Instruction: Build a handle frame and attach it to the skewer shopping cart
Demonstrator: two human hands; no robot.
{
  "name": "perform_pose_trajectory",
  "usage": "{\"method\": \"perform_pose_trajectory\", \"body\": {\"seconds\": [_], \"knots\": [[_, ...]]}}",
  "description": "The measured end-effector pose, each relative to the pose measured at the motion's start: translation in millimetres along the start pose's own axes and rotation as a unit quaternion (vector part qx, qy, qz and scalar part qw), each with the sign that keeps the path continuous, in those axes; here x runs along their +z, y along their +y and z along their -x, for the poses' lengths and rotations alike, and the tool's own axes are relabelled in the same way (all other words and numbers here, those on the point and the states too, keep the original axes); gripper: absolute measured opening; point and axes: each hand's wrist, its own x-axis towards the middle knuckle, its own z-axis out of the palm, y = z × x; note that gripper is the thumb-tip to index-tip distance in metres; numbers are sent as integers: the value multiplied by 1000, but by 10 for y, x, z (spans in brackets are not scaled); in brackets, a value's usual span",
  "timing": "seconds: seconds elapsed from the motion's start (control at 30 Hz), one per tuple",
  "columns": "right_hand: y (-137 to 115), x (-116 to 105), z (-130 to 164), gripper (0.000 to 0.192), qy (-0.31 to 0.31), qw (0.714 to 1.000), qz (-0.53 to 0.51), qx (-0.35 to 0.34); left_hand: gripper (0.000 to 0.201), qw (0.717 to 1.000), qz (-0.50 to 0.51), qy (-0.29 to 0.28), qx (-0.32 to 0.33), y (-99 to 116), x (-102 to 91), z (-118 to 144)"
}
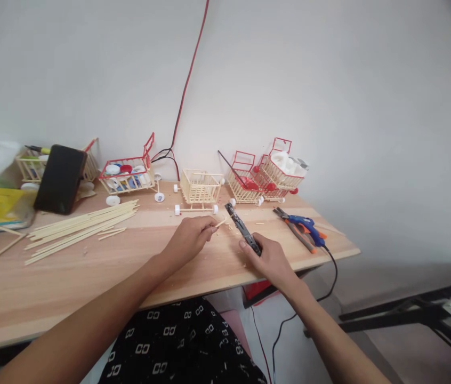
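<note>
Your left hand has a short pale wooden stick pinched at its fingertips, the free end poking out to the right just above the light wooden tabletop. Your right hand is wrapped tight around the handle of a dark metal cutting tool, whose long black head slants up and left so its tip sits right beside the stick's end; whether the two touch I cannot tell. Both hands sit close together near the front edge of the table, a narrow gap between them.

Just behind them stands a small unpainted stick-built cart with white wheels. To its right, two stick carts with red wire-like handles lean against each other, one carrying white pieces. To its left, another red-trimmed stick cart is loaded with red, white and blue bottle caps.

Right of your right hand lie a blue hot-glue gun with its black cord dropping over the table edge, and orange-handled pliers just beside it. On the left, a bundle of long pale sticks fans across the tabletop, and a black phone leans up near the white wall. A red cable runs up that wall.
</note>
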Motion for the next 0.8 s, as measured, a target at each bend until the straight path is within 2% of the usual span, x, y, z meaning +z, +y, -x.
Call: {"method": "perform_pose_trajectory", "body": {"seconds": [0.23, 0.47, 0.8], "knots": [[8, -46, -4, 49, -49, 999, 0, 6, 15, 999, 14, -8, -30, -13, 68, 0], [26, -57, -26, 53, -85, 996, -4, 0, 18, 999, -24, -13, -33, -28, 102, 1], [-33, -57, 35, 57, -125, 990, -38, 43, 19, 998, -38, -26, -43, -78, 168, 9]]}}
